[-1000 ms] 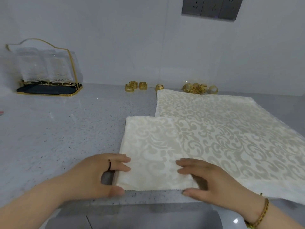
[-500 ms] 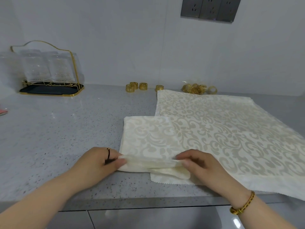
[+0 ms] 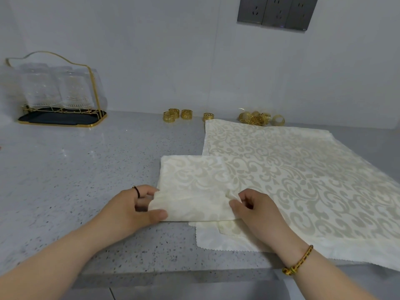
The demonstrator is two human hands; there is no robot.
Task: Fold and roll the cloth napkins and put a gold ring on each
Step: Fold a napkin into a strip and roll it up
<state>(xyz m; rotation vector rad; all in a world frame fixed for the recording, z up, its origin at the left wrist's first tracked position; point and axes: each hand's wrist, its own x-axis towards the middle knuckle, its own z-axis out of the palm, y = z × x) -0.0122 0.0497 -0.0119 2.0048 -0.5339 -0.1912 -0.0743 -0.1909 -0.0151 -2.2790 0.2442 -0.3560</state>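
A folded cream damask napkin (image 3: 192, 176) lies on the grey counter, its near part turned into a roll (image 3: 194, 207). My left hand (image 3: 129, 210) grips the roll's left end between thumb and fingers. At the roll's right end, my right hand (image 3: 257, 211) pinches the cloth with curled fingers. A large unfolded napkin (image 3: 303, 178) lies flat to the right, partly under the folded one. Several gold rings (image 3: 186, 114) stand at the back by the wall, with another cluster of rings (image 3: 257, 119) further right.
A gold wire rack (image 3: 56, 94) holding clear glasses stands on a dark tray at the back left. The speckled counter (image 3: 75, 169) ends in a front edge just below my forearms. Grey wall sockets (image 3: 277, 13) sit high on the wall.
Both hands lifted the folded napkin's near edge and rolled it away from me. The roll has grown thicker and sits further up the napkin, exposing the large napkin's corner beneath.
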